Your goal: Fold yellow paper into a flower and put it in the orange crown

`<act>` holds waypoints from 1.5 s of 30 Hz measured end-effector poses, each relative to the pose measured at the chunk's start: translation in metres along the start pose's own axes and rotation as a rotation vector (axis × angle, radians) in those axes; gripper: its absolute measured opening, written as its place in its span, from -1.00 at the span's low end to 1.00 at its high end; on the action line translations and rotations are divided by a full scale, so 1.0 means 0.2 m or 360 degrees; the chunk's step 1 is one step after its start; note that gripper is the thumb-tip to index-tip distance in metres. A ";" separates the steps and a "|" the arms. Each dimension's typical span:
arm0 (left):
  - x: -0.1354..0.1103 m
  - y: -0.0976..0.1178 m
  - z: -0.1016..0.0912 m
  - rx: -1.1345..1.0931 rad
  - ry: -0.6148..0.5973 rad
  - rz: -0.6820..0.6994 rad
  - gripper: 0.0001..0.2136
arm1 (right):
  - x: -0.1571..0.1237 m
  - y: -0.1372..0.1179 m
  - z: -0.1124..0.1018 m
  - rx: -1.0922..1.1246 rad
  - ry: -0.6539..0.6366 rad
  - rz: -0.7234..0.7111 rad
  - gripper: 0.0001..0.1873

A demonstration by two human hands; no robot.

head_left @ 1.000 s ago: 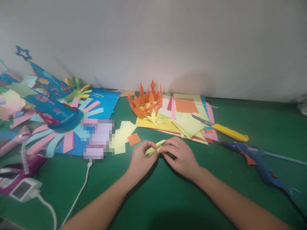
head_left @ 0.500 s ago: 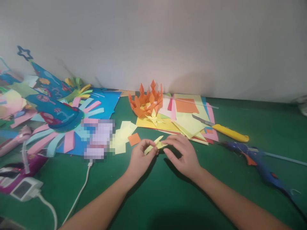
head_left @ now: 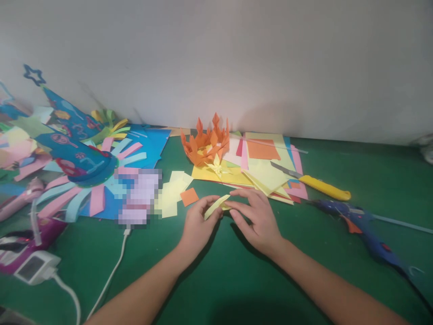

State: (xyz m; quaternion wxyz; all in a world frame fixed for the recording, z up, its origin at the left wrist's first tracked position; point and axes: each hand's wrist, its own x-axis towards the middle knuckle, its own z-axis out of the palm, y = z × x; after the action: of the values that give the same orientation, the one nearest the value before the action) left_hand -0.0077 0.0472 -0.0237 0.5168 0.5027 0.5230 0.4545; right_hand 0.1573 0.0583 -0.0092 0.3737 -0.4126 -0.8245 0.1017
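A small piece of folded pale yellow paper [head_left: 216, 206] is pinched between the thumb and fingers of my left hand [head_left: 200, 222], low over the green table. My right hand [head_left: 259, 220] is at its right end, with a fingertip touching the paper. The right thumb stands apart from the other fingers. Just beyond the hands, a pale yellow folded paper star flower [head_left: 218, 167] lies in front of an orange folded-paper crown [head_left: 205, 146]. A small orange paper square [head_left: 189, 197] rests left of the hands, beside several pale yellow paper pieces [head_left: 171, 198].
On the right lie a yellow utility knife [head_left: 324, 187] with its blade out and a blue glue gun [head_left: 368, 234]. Stacked coloured paper [head_left: 264, 151] is at the back. Leftward are a decorated blue cone hat [head_left: 81, 144], a pink glue gun [head_left: 25, 198] and a white cable [head_left: 113, 271].
The folded yellow paper has tilted, and its raised flap now looks narrower and more closed. My right fingers have shifted slightly left and down against it. My left hand keeps its pinch.
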 end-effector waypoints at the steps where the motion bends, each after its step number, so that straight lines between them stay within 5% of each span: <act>1: 0.00 0.00 0.00 -0.0005 -0.0009 -0.0001 -0.78 | 0.00 0.00 0.00 0.0003 -0.0004 -0.0002 -0.73; 20: 0.00 -0.02 -0.02 0.0357 0.0116 0.0125 -0.83 | -0.01 -0.03 0.04 0.0044 -0.0031 0.0219 -0.76; 45: 0.02 0.00 -0.03 0.0089 0.0046 -0.0069 -0.77 | 0.00 -0.06 0.03 -0.0268 -0.0080 0.0074 -0.75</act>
State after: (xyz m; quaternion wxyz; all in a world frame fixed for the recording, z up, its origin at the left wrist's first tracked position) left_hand -0.0132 0.0514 -0.0247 0.5047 0.4988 0.5538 0.4357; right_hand 0.1470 0.0517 -0.0075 0.3143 -0.4588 -0.8295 0.0509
